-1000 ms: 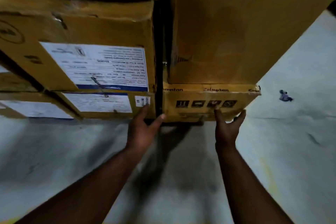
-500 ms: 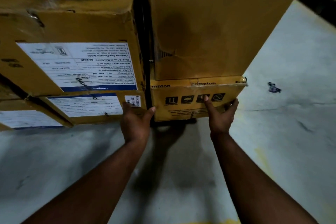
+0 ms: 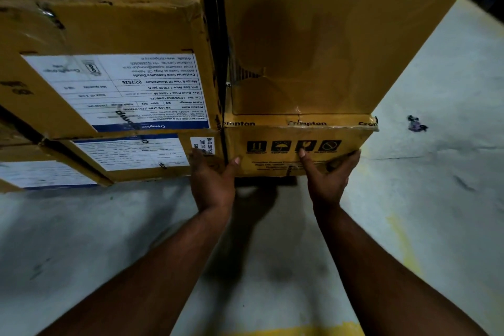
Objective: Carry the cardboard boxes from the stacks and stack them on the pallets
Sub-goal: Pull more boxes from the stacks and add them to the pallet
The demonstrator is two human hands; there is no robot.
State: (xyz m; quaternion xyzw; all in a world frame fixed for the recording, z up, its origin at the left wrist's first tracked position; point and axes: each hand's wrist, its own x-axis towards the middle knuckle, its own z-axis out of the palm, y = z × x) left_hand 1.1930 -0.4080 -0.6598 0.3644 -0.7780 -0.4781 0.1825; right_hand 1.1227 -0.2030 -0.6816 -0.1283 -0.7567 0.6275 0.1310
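Bottom Crompton box (image 3: 294, 151) loaded from above by large carton (image 3: 313, 41), labelled cartons (image 3: 114, 90) adjoining at left.
Left hand (image 3: 214, 183) and right hand (image 3: 327, 176) are spread open, pressed against its lower corners.

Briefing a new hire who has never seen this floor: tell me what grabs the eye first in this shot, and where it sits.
Two bare forearms reach up from the bottom edge, left hand and right hand pressed against the low cardboard box with black handling symbols at centre. A bigger plain box sits on top of it, filling the upper right. To the left, a white printed label stands out on the neighbouring stack, upside down.
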